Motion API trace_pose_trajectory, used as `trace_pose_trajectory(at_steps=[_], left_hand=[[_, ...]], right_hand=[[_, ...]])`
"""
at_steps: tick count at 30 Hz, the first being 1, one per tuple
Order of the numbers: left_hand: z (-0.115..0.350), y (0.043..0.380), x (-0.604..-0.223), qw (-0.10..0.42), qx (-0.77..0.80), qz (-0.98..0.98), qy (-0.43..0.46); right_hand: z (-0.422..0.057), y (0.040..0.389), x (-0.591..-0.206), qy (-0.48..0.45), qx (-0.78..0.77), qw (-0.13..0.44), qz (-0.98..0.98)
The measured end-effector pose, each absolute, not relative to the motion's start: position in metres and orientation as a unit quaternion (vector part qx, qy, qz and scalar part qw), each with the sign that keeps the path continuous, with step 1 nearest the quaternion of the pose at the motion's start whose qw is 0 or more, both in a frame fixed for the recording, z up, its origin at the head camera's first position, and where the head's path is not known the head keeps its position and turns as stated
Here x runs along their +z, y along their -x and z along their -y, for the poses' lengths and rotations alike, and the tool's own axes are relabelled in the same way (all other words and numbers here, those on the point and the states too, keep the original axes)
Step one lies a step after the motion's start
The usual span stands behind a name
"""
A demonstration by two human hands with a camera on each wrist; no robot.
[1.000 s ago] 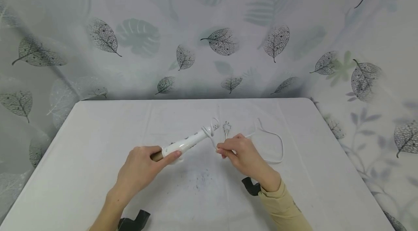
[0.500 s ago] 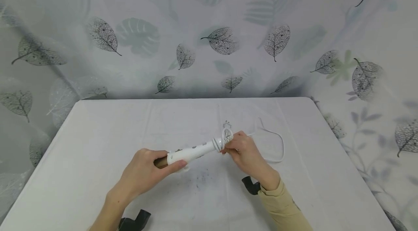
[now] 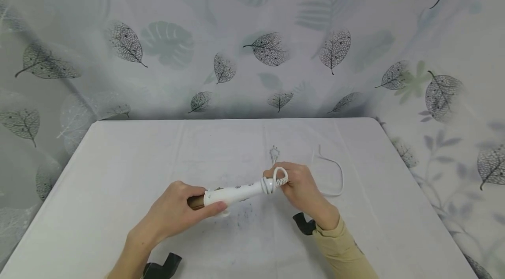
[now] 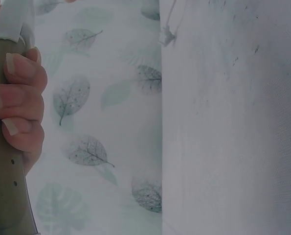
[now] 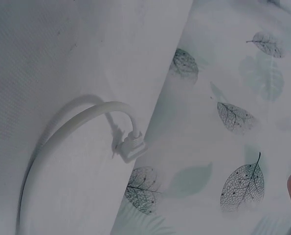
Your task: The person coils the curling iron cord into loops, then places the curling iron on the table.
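Observation:
In the head view a white curling iron (image 3: pixel 241 192) with small dark prints is held above the table, its handle end toward the right. My left hand (image 3: pixel 173 209) grips it around the gold-brown barrel (image 4: pixel 6 191), and several curled fingers (image 4: pixel 23 100) show in the left wrist view. White power cord (image 3: pixel 268 185) is looped around the handle's end. There my right hand (image 3: pixel 303 187) pinches the cord; its fingertips are partly hidden behind the coil. The cord's plug (image 3: pixel 274 153) lies beyond the right hand and also shows as a white plug (image 5: pixel 132 148) in the right wrist view.
A slack length of cord (image 3: pixel 341 176) lies on the white-covered table (image 3: pixel 138 152) right of the right hand. Leaf-patterned cloth (image 3: pixel 252 16) hangs behind and at the sides. Black curved pieces (image 3: pixel 162 266) sit by both wrists. Dark specks (image 3: pixel 246 213) mark the cover.
The iron has levelled, its handle end swinging down and right. The right hand has carried cord around the handle and is now behind its end. The left hand keeps its grip.

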State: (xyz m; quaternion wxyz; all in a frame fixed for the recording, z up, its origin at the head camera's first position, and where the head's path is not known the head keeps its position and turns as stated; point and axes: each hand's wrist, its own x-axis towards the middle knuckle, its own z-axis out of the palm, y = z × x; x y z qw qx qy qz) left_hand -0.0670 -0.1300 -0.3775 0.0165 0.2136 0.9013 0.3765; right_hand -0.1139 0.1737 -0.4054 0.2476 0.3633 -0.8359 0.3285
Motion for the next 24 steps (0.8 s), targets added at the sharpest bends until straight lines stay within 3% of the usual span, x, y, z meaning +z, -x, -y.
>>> trace_pose_trajectory(at_steps=[11,18,24], left_hand=[[0.1302,0.0664,-0.3744,0.065,0.366,-0.901,-0.224],[0.1298,0.065,-0.374,0.07,0.366,-0.894,-0.248],[0.1288,0.0637,-0.3749,0.09,0.385,-0.882,-0.257]], right_hand=[[-0.1757,0.1165,-0.4029,-0.425,0.329,0.223,0.813],[-0.1749,0.1171,-0.4007,-0.457,0.346,0.231,0.786],[-0.1777,0.1144,-0.4003,-0.432,0.352,0.175,0.812]])
